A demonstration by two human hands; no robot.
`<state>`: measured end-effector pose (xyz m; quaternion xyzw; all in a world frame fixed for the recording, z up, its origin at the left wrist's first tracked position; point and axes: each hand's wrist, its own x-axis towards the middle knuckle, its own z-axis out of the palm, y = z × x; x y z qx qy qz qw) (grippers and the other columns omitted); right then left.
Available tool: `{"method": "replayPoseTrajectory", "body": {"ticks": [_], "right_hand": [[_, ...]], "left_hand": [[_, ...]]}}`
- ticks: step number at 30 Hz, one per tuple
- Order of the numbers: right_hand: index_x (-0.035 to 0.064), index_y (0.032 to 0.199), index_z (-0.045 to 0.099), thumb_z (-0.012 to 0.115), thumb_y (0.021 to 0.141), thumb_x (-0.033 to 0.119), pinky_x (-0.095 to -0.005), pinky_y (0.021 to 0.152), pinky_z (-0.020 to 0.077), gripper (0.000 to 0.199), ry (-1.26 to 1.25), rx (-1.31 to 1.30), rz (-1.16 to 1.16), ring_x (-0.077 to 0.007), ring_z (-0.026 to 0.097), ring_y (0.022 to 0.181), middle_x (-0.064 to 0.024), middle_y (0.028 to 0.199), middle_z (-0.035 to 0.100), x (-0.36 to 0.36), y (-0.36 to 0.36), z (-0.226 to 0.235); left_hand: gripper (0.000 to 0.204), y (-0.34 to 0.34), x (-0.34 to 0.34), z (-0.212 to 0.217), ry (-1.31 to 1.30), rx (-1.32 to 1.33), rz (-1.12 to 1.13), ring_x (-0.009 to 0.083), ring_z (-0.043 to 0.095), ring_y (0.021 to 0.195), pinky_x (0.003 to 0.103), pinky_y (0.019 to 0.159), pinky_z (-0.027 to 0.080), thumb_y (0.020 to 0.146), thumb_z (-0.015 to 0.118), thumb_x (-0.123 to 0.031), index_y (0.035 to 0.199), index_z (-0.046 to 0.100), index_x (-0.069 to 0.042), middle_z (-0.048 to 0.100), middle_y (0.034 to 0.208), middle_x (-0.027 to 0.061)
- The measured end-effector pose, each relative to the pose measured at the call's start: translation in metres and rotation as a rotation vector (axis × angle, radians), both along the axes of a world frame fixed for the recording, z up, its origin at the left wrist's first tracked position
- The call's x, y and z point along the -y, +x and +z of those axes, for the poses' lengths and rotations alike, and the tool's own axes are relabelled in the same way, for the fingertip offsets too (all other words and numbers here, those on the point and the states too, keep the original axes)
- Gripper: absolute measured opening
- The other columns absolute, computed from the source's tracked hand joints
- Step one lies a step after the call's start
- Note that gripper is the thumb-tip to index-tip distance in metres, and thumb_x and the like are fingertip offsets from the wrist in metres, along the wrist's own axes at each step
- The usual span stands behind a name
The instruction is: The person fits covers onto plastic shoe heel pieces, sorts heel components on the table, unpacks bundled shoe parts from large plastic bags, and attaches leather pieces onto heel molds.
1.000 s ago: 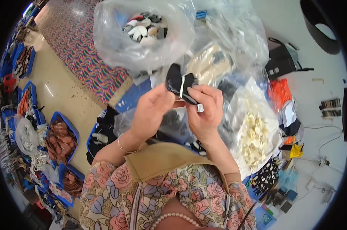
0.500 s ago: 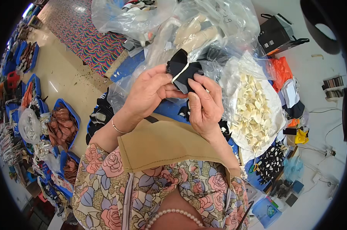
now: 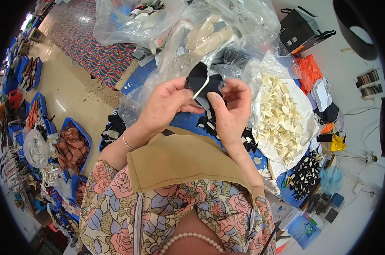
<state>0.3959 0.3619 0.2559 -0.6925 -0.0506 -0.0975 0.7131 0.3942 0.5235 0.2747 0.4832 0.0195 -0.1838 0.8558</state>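
Above the table I hold a black fabric piece [image 3: 198, 75] with a thin white strip [image 3: 202, 88] running slantwise across it. My left hand [image 3: 164, 104] pinches its left side between thumb and fingers. On the other side, my right hand [image 3: 235, 108] has its thumb on the front face and its bent fingers at the right edge and behind. Part of the piece is covered by my fingers. Below it, more black pieces [image 3: 207, 124] lie on the blue table surface [image 3: 188, 121].
Cream-coloured small pieces [image 3: 281, 114] are heaped on a white sheet to the right. Clear plastic bags [image 3: 252, 25] spread across the far side. Small black-and-white pieces [image 3: 305, 174] and scissors [image 3: 287, 182] lie at the right. Blue trays [image 3: 88, 140] of brown pieces stand left.
My right thumb has shifted up onto the face of the black fabric piece, and the right fingers have moved up and outward along its edge. My left hand keeps its pinch.
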Motion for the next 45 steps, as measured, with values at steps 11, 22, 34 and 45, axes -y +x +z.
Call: {"method": "replayPoseTrajectory", "body": {"ticks": [11,22,34,45], "right_hand": [[-0.0033,0.098,0.061,0.061,0.084,0.002,-0.019,0.065,0.043,0.015,-0.074,-0.027,0.078,-0.0058,0.053,0.075,-0.0024,0.089,0.054,0.0,0.009,0.006],[-0.0022,0.103,0.061,0.059,0.087,0.003,-0.0187,0.068,0.0421,0.017,-0.02,-0.115,0.163,-0.0058,0.051,0.076,-0.0018,0.09,0.054,-0.004,0.014,0.0],[-0.001,0.107,0.058,0.06,0.084,0.0,-0.0199,0.073,0.0446,0.023,0.086,-0.276,0.274,-0.0063,0.054,0.083,-0.0011,0.094,0.056,-0.012,0.02,0.008],[0.0001,0.11,0.055,0.057,0.083,-0.007,-0.0216,0.08,0.045,0.029,0.204,-0.273,0.313,-0.0081,0.054,0.093,-0.0045,0.103,0.059,-0.005,0.025,0.006]], "left_hand": [[0.024,0.004,-0.006,0.005,0.039,-0.073,-0.043,0.0163,0.064,0.079,0.027,0.072,0.055,0.091,0.044,-0.005,0.109,0.055,0.006,0.062,0.094,0.0085],[0.024,0.011,-0.007,-0.001,0.104,-0.053,0.03,0.0121,0.063,0.074,0.024,0.064,0.055,0.092,0.05,-0.014,0.106,0.057,0.005,0.063,0.089,0.0065],[0.021,0.014,-0.012,-0.004,0.185,0.012,0.087,0.0057,0.058,0.072,0.021,0.058,0.053,0.089,0.055,-0.009,0.106,0.058,0.003,0.061,0.086,0.0019],[0.026,0.023,-0.018,-0.01,0.243,0.005,-0.046,0.0087,0.061,0.075,0.024,0.062,0.056,0.087,0.056,-0.007,0.111,0.055,0.003,0.062,0.093,0.0044]]}}
